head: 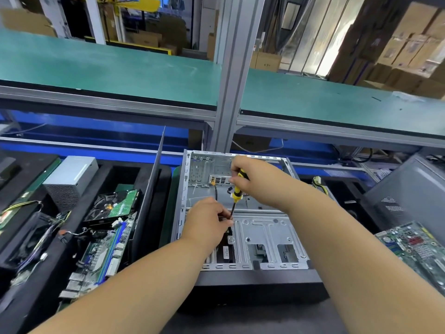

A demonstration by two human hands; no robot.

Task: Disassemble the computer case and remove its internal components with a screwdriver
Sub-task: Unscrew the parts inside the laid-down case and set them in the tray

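An open grey computer case (265, 237) lies flat in front of me, its metal drive cage facing up. My right hand (250, 179) grips the yellow-and-black handle of a screwdriver (237, 194), which points down into the case. My left hand (209, 220) pinches the screwdriver's dark shaft near its tip, at the left edge of the drive cage. The tip itself is hidden behind my left fingers. A black cable with a yellow plug (213, 183) hangs from the case's rear panel.
A removed side panel (150, 189) leans upright left of the case. Left of it lie a motherboard (103, 256), a drive with a green board (115, 206) and a silver power supply (69, 179). Another motherboard (416, 247) and a grey case (409, 191) sit on the right.
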